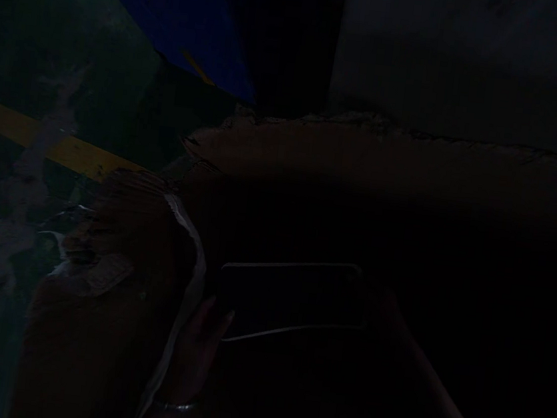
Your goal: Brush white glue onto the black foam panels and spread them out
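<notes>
Near darkness: left hand (200, 344) pinches one end of a dark flat rectangular phone (293, 301) beside a brown wrapped bundle (113, 284); right hand (388, 309) meets the far end, grip unreadable. Seemingly a holding stage; any move calls for steadiness.

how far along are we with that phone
Done: nothing finished shows in this dark picture. In hand: the left hand holds the phone by its left end, the right hand at its other end. Left: too dark to tell.
</notes>
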The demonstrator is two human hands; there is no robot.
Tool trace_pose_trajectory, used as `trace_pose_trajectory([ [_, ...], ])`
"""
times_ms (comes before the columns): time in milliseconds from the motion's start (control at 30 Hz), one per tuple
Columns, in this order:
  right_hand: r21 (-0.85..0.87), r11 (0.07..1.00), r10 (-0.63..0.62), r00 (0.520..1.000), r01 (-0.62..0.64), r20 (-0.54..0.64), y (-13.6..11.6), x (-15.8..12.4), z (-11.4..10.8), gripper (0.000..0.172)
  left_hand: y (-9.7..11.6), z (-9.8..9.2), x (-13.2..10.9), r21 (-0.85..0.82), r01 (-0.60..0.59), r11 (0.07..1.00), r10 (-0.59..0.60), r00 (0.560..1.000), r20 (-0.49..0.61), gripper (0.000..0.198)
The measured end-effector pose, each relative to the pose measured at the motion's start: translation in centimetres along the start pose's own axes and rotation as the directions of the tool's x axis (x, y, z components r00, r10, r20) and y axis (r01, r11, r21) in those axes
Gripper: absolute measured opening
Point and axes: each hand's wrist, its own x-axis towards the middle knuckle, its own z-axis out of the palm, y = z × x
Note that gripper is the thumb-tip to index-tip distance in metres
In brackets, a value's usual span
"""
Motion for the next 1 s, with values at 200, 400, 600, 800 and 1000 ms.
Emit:
trace_pose_trajectory([
  [200,-0.027,1.0,-0.004,1.0,0.004,0.007,1.9,1.2,-0.8,0.023,-2.9,1.7,2.0,-0.092,0.277,0.956,-0.276,0.961,0.023,0.041],
  [400,-0.066,0.998,-0.012,1.0,0.011,-0.015,3.9,0.1,-1.8,0.023,-1.7,2.6,2.2,-0.158,0.33,0.931,-0.316,0.943,0.106,0.038],
  [600,-0.116,0.992,-0.052,0.997,0.047,-0.049,4.2,-0.9,-1.6,0.027,-1.4,2.6,2.8,-0.209,0.229,0.951,-0.184,0.959,0.215,0.045],
  [800,-0.144,0.987,-0.077,0.996,0.07,-0.048,3.2,-0.7,-0.9,0.024,-2.1,2.5,3.6,-0.225,0.258,0.94,-0.219,0.959,0.182,0.049],
  [1000,-0.186,0.98,-0.081,0.994,0.066,-0.073,3.2,-0.7,-1.1,0.026,-2.7,2.0,4.2,-0.128,0.236,0.963,-0.221,0.967,0.123,0.043],
])
